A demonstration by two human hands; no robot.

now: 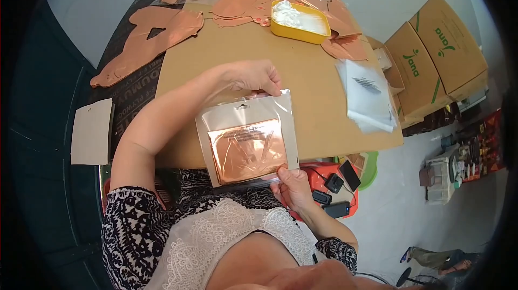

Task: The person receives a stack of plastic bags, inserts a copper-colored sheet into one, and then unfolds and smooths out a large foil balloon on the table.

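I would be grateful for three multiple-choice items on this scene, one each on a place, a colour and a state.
1. Where does the yellow tray stand?
A. at the far end of the cardboard-covered table
B. on the brown boxes
C. on the floor

2. What colour is the foil inside the clear packet?
A. silver
B. copper
C. green

3. How is the packet held?
A. lying free on the table
B. by one hand only
C. between both hands

Answers:
1. A, since the tray sits near the table's far edge among loose copper foil pieces.
2. B, as the folded sheet shines a rosy copper.
3. C, because the left hand grips the packet's top edge and the right hand grips its bottom corner.
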